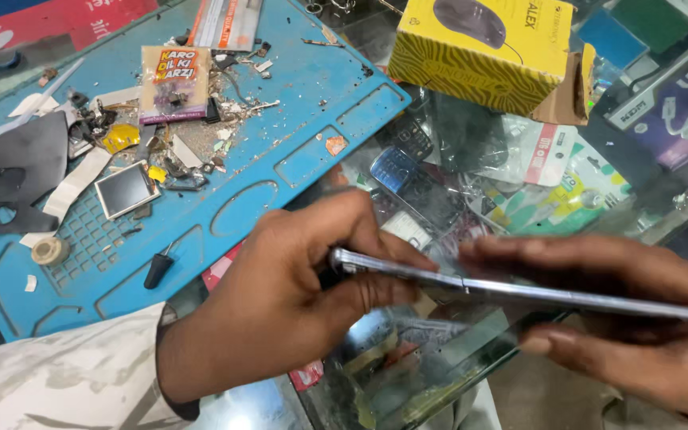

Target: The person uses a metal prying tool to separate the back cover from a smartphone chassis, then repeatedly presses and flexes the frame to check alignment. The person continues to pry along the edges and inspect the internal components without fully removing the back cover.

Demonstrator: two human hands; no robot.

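I see a thin silver phone held edge-on, level above the glass counter, between 2 hands. My left hand pinches the phone's near end, thumb on top and fingers curled shut beneath. My right hand clasps its far end, fingers laid along the upper face, thumb under. Left of the phone lies a blue repair mat littered with scraps, a small square screen part, a black-handled screwdriver and a tape roll. Beyond the phone sits a yellow mouse box.
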